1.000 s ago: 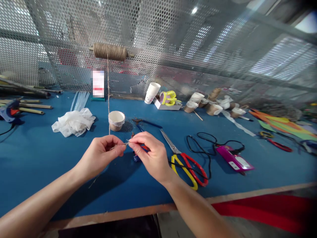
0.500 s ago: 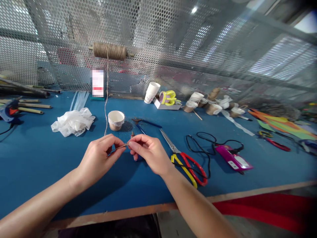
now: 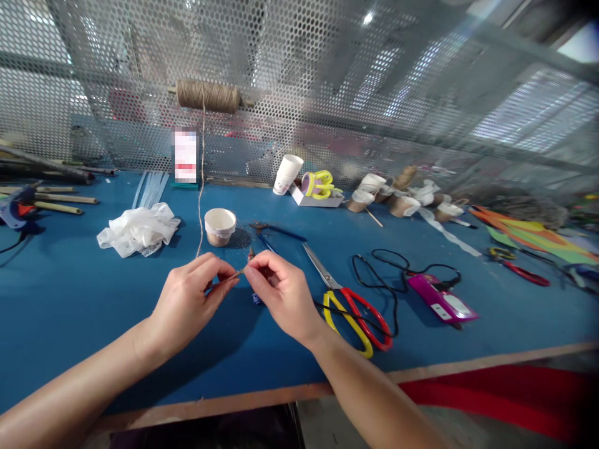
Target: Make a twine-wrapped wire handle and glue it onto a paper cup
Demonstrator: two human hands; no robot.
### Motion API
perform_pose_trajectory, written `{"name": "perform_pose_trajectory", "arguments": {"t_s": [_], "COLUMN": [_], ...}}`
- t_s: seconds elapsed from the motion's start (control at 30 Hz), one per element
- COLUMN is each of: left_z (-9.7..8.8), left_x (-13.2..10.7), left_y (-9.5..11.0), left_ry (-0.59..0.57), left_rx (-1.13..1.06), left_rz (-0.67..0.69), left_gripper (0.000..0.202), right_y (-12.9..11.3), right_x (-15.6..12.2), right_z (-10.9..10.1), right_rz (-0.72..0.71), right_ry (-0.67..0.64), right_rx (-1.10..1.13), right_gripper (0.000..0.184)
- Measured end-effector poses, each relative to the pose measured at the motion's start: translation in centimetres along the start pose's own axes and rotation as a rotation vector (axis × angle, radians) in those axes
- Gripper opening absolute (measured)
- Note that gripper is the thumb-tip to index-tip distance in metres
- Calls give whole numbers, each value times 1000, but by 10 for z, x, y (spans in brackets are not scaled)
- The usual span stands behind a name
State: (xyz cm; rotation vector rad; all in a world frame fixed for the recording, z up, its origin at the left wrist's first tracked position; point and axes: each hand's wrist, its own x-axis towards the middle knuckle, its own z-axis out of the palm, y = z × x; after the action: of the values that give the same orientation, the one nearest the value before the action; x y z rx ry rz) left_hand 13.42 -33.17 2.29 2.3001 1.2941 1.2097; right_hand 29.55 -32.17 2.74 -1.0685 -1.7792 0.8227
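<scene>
Brown twine hangs from a spool mounted on the mesh wall and runs down to my hands. My left hand pinches the twine between thumb and forefinger. Close beside it, my right hand pinches the twine's end with its fingertips. Just behind my hands stands a small cup, white inside with a brown lower part. A glue gun appears to lie partly hidden behind my right hand; only its tip and a blue bit show.
Blue-handled pliers and large scissors with red and yellow handles lie right of centre. A purple device with a black cord is farther right. Crumpled white plastic lies left. Wrapped cups stand at the back.
My right hand's fingers have shifted slightly and curled in, still pinching the twine. My left hand stays nearly in place.
</scene>
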Motion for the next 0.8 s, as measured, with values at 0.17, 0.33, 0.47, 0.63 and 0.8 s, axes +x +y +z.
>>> {"name": "perform_pose_trajectory", "arguments": {"t_s": [0.17, 0.33, 0.47, 0.63, 0.8], "left_z": [2, 3, 4, 4, 3], "left_x": [-2, -3, -3, -3, -1], "left_y": [0, -1, -2, -2, -2], "left_ry": [42, 80, 90, 104, 143], "left_rx": [80, 108, 119, 140, 64], "left_rz": [42, 129, 171, 180, 197], "left_gripper": [8, 15, 14, 14, 12], "right_y": [0, -2, -3, -2, 1], "right_x": [0, -1, -2, -1, 1], "right_z": [2, 3, 3, 2, 1], "right_rz": [24, 31, 39, 34, 81], "right_ry": [11, 32, 27, 20, -9], "right_rx": [17, 22, 18, 59, 169], "right_gripper": [14, 15, 15, 15, 18]}}
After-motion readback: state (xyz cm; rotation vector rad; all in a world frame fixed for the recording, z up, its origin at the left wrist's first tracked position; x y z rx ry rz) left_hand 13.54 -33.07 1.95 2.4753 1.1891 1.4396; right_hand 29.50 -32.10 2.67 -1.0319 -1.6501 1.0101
